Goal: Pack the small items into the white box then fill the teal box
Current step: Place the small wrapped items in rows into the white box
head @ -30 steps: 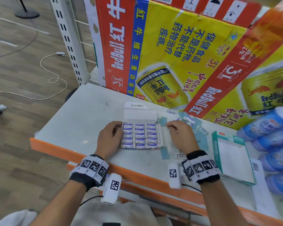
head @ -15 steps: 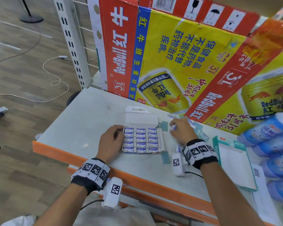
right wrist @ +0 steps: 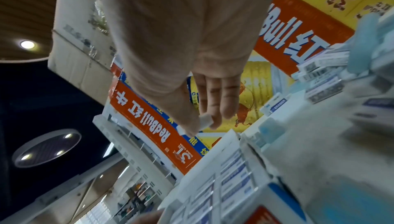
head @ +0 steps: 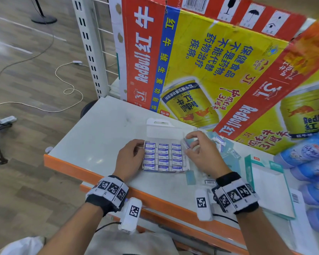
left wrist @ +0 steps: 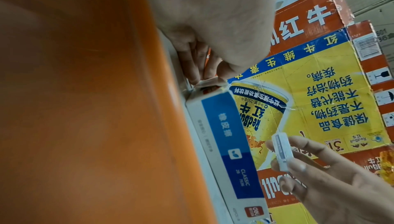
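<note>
Red Bull cartons (head: 219,67) stand as a wall along the back of the surface (head: 92,144), from 11 to 2 o'clock, their yellow can artwork and red bands facing the camera. The surface is white with an orange front edge (head: 155,196). At 3 o'clock blue wipe canisters (head: 307,153) lie stacked on their sides. Just left of them, at about 4 o'clock, the teal box (head: 248,168) lies flat and open, its pale inside showing.

In the middle sits the white box (head: 164,157), lid flap (head: 162,128) folded back toward 12 o'clock, holding three columns of blue-and-white erasers (head: 163,160) packed side by side. The wrist view shows its blue side panel (left wrist: 230,143) with white lettering. More loose erasers (head: 226,150) and pale teal inserts are scattered between the white box and the cartons, at 2 o'clock of the box.

The left hand (head: 130,159) rests at 9 o'clock of the white box, fingers curled and pinching its far-left corner flap (left wrist: 210,82). The right hand (head: 203,153) hovers over the box's 2 o'clock corner, thumb and fingertips pinching a single eraser (left wrist: 281,151), held on edge just above the packed rows; the remaining fingers are loosely extended. Both wrists wear black bands with square coded markers (head: 110,188).
</note>
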The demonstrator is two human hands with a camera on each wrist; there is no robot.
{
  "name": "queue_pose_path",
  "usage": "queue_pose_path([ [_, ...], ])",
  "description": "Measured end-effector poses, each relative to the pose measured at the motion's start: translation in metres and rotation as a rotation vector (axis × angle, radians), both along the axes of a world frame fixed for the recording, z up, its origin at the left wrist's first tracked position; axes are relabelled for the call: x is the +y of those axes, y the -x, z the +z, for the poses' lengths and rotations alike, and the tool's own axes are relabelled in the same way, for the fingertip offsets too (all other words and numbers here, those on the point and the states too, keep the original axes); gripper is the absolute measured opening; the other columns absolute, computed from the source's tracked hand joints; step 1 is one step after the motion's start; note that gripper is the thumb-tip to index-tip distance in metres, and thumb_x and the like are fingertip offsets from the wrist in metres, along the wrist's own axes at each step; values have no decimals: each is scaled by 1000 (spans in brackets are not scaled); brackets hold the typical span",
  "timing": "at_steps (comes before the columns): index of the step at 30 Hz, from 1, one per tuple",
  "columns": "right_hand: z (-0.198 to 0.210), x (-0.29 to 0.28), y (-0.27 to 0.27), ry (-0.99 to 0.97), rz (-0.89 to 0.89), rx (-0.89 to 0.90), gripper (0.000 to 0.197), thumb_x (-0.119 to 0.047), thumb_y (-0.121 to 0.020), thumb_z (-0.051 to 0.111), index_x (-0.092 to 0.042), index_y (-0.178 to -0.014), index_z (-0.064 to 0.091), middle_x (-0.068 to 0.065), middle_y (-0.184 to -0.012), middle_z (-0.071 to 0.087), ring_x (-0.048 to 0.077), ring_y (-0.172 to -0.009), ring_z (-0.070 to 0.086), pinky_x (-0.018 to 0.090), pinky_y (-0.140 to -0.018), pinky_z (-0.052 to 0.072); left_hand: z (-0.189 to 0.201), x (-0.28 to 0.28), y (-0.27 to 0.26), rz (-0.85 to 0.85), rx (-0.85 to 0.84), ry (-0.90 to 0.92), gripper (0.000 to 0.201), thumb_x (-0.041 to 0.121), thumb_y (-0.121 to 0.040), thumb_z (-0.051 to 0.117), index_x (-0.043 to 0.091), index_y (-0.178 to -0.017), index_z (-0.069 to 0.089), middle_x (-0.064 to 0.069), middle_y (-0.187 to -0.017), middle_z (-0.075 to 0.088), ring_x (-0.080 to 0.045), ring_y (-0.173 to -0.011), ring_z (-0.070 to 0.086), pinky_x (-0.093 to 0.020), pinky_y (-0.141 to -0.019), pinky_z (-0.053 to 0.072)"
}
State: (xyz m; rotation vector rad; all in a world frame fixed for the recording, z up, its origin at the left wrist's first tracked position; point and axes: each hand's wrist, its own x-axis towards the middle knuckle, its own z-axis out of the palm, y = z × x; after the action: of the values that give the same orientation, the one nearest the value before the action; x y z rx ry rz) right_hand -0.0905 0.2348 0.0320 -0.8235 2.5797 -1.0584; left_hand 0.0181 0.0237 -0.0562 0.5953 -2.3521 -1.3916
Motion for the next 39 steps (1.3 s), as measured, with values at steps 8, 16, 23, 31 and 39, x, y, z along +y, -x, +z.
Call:
queue_pose_path([
  [8, -10, -6, -19, -205, 333, 121, 19, -12, -87, 61, -16, -105, 62, -10, -93, 51, 2, -79, 44, 10, -69, 32, 0, 1, 0, 4, 2, 1, 25, 12, -89, 50, 22, -107, 63, 11, -96, 66, 9, -83, 56, 0, -67, 38],
  [16, -14, -13, -26, -199, 369, 50, 13, -5, -82, 62, -13, -93, 63, -13, -79, 45, 8, -67, 44, 10, -65, 34, 2, 0, -1, 10, -18, -44, 25, 13, -89, 50, 22, -107, 63, 8, -97, 68, -3, -87, 60, -13, -70, 42],
  [23, -18, -18, -27, -225, 370, 22, 17, -2, -85, 54, -9, -88, 69, 5, -98, 60, 14, -80, 53, 11, -70, 35, 3, 1, 0, 23, -28, -78, 25, 13, -87, 51, 23, -106, 64, 9, -95, 68, 1, -85, 60, -11, -69, 42],
  [31, -24, -16, -31, -252, 360, 47, 19, -11, -90, 52, -9, -93, 71, 1, -100, 56, 7, -86, 49, 14, -74, 32, 5, 1, -2, 22, -30, -89, 25, 13, -87, 51, 24, -106, 64, 10, -95, 68, 0, -85, 61, -16, -72, 45],
  [39, -18, 6, -16, -138, 117, 39, 17, -13, -91, 55, -9, -93, 72, -2, -97, 57, 2, -79, 53, 6, -72, 37, 8, -3, -4, 40, -13, -199, 27, 10, -86, 53, 23, -108, 60, 6, -95, 65, -4, -79, 61, -15, -67, 49],
])
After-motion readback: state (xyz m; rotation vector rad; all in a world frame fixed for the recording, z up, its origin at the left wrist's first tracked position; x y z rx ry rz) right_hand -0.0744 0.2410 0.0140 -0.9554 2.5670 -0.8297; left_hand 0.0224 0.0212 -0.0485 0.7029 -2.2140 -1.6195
